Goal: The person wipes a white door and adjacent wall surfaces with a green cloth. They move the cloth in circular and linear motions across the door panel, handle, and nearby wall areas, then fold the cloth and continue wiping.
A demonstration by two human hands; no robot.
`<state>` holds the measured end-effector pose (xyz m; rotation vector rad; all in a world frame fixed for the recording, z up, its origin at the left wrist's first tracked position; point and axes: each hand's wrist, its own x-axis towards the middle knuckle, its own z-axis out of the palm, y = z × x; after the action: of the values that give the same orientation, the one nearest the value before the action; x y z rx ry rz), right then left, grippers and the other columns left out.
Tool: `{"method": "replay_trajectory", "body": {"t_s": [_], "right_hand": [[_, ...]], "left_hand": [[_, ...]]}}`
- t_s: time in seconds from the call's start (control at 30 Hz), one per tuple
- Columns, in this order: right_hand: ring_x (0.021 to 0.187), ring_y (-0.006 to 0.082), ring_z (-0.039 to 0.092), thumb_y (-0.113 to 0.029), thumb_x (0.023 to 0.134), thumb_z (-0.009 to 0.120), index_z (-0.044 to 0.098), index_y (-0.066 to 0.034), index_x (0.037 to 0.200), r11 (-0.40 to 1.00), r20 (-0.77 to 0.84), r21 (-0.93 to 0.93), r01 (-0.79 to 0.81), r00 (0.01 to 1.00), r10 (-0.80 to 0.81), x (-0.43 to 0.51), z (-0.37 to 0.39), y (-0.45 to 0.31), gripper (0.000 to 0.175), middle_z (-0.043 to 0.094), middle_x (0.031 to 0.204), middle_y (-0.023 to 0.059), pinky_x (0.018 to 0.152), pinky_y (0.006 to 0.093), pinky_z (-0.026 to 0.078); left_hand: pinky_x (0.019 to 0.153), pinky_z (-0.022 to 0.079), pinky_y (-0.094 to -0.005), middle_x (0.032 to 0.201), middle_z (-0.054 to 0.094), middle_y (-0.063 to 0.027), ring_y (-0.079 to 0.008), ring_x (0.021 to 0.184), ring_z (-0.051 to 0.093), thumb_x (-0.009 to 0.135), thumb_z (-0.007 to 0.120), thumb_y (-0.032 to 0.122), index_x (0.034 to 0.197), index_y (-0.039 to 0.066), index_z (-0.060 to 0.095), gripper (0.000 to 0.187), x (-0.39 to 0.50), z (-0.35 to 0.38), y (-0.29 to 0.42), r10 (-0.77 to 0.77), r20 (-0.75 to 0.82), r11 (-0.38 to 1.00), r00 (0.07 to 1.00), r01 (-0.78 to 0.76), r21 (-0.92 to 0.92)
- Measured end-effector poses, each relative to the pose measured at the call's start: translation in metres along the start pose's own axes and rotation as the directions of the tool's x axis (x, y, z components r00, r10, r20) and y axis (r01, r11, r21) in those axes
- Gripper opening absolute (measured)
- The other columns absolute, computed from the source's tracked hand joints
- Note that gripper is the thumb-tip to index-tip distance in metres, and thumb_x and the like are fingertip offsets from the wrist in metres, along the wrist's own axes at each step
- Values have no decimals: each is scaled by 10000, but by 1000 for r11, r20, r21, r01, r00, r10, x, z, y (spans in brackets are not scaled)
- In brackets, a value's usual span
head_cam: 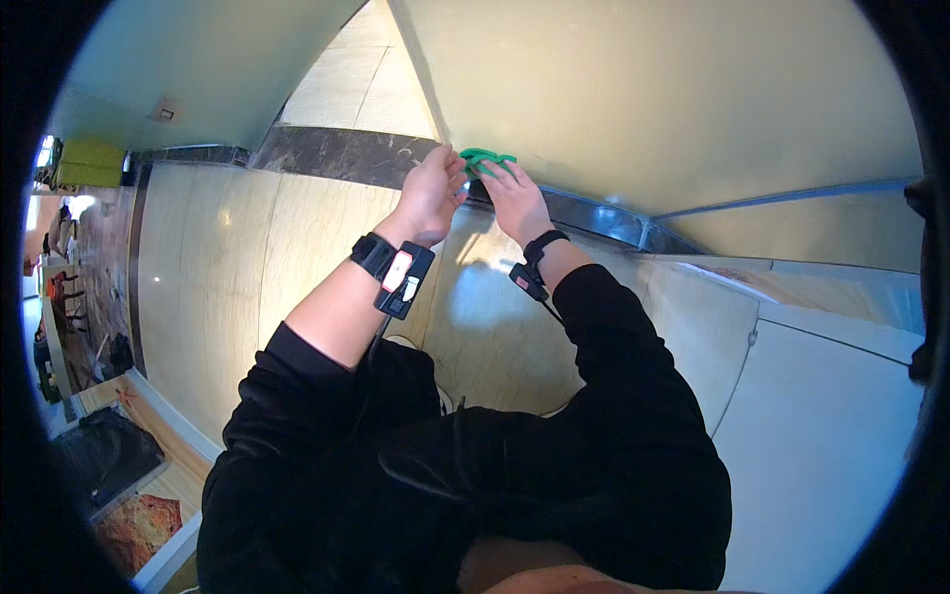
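A crumpled green cloth (486, 159) lies against the lower part of the pale wall (631, 96), near the wall's vertical corner edge. My right hand (513, 199) rests its fingers on the cloth. Just left of it is my left hand (433, 191), with its palm turned towards the cloth and its fingers slightly curled. Nothing shows in the left palm, and whether its fingertips touch the cloth I cannot tell. Both wrists wear black straps with small devices.
A dark marble strip (334, 154) crosses the glossy tiled floor (215, 245) at the opening. A white cabinet (816, 438) stands at the right. At lower left is a table (174, 423) bearing a black plastic-like bag (107, 453). A green box-like object (90, 162) is at far left.
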<state>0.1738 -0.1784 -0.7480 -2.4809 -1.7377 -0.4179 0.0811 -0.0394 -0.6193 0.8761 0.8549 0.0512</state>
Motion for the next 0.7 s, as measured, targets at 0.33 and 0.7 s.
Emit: {"method": "replay_trajectory", "body": {"t_s": [0.33,0.7], "right_hand": [[1361,176,427,-136,888,497,602,-152,1311,982,14,-54,-181,983,182,-96,-2,48,436,524,1424,-50,1189,467,236],[1328,161,444,-147,880,523,619,-144,1293,987,-79,40,-157,984,160,-30,-49,4,425,516,1432,-64,1159,452,270]], "left_hand": [[948,390,-355,1317,534,-66,-203,1132,500,1017,456,406,1439,32,399,566,3,9,-4,-54,56,999,997,53,14],[888,414,-326,1246,567,-49,-179,1057,524,1032,435,373,1383,34,445,488,-3,12,-1,-67,75,997,995,65,28]]}}
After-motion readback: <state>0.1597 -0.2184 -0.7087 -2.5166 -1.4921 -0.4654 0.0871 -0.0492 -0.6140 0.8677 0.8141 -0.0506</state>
